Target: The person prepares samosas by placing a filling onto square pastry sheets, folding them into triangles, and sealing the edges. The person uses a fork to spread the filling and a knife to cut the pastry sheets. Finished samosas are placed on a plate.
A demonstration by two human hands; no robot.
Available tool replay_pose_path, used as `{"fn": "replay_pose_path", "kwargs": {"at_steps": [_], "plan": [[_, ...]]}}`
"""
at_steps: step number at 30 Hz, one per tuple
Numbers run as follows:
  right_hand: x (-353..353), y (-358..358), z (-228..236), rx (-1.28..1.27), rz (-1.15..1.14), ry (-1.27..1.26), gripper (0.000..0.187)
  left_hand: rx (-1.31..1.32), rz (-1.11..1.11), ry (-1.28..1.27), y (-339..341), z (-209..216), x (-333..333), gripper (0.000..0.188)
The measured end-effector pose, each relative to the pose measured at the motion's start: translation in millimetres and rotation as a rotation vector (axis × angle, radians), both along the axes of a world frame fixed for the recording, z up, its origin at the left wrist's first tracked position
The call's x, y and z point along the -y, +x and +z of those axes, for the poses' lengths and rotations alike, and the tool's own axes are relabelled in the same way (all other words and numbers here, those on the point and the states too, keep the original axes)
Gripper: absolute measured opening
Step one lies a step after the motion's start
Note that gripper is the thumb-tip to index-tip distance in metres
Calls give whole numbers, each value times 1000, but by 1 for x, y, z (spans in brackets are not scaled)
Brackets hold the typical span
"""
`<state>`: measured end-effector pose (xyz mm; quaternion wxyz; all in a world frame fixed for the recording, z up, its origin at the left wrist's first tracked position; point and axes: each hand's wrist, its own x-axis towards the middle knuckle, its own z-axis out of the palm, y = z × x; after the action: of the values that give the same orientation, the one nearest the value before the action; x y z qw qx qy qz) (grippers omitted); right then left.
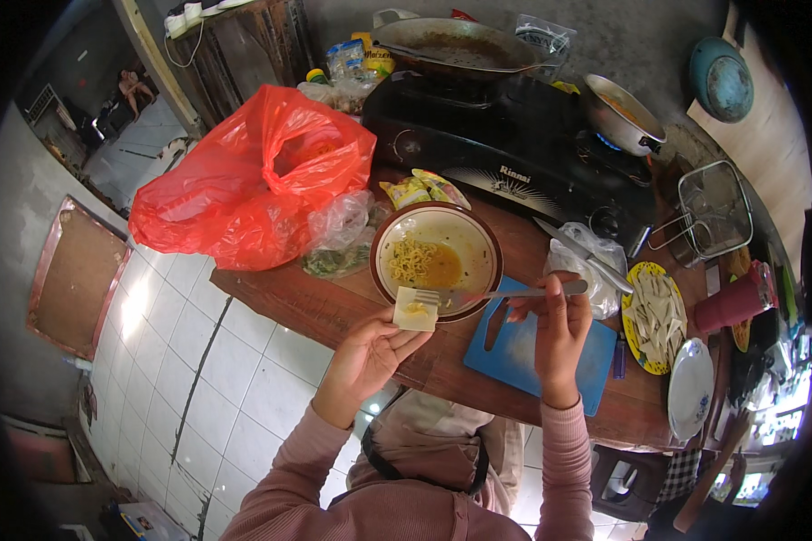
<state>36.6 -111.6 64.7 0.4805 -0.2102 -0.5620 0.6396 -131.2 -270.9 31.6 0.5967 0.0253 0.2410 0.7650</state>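
Observation:
My left hand (pixel 370 359) holds a small square dough wrapper (pixel 416 309) by its edge, with a bit of yellow filling on its middle. A fork (pixel 505 292) is gripped near its handle end by my right hand (pixel 562 326), its tines at the wrapper's upper edge. Just beyond both hands stands a cream bowl with a brown rim (pixel 491 261), holding noodles (pixel 413 263) and some brownish liquid. Under my right hand lies a blue cutting board (pixel 528 354). To its right, a yellow plate (pixel 639 339) bears a pile of folded pale wrappers (pixel 656 311).
A black gas stove (pixel 505 135) carries a wok (pixel 456 45) and a saucepan (pixel 624 108) over a blue flame. A knife (pixel 582 254) lies on a clear plastic bag. Around the table (pixel 298 293) are a red plastic bag (pixel 253 180), a wire strainer (pixel 715 212), a pink tumbler (pixel 735 302) and a white plate (pixel 691 389).

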Motion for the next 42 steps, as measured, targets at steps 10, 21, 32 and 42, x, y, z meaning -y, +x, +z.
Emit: {"fn": "replay_pose_path", "kwargs": {"at_steps": [10, 21, 32, 42], "plan": [[-21, -24, -11, 197, 117, 41, 21, -137, 343, -26, -47, 0, 43, 44], [-18, -58, -30, 143, 134, 136, 21, -75, 338, -6, -46, -7, 42, 41], [-20, -63, -37, 67, 138, -3, 21, -54, 322, -6, -44, -12, 37, 41], [-31, -56, -34, 66, 111, -210, 20, -95, 288, -10, -41, -11, 31, 41]]}}
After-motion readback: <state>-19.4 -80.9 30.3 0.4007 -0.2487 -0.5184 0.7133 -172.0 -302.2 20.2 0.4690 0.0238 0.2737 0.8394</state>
